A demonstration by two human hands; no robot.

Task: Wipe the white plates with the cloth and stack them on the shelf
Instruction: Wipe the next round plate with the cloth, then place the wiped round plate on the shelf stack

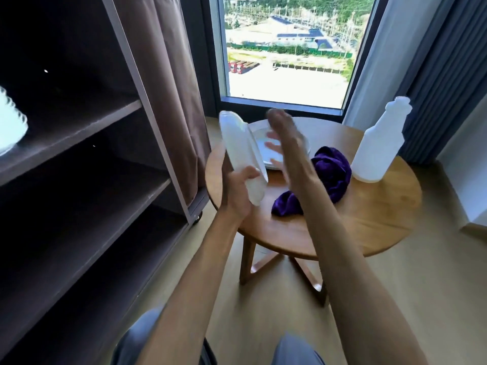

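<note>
- Plates are your concern: one round white ceramic plate (243,156) stands nearly on edge in your left hand (238,192), whose fingers curl round its lower rim, thumb on the near face.
- Holding it tilted like this likely keeps one face turned toward your other hand and the rim free for carrying.
- Your right hand (283,139) hovers just beyond the held plate with fingers straight and spread, gripping nothing; it is blurred, so you cannot tell whether it touches the plate.
- Beneath that right hand lies the remaining stack of white plates (266,160), on the far left part of the round wooden table (369,219).
- The crumpled purple cloth (329,177) lies loose on the table under your right forearm, held by neither hand, so wiping is not under way.
- A white plastic bottle (379,146) stands upright to the right of your right hand, well apart from the plates.
- The dark brown open shelf unit (87,127) stands to the left of your left hand, close enough for stacking; something white (11,122) at the left edge rests on a shelf, too blurred to identify.
</note>
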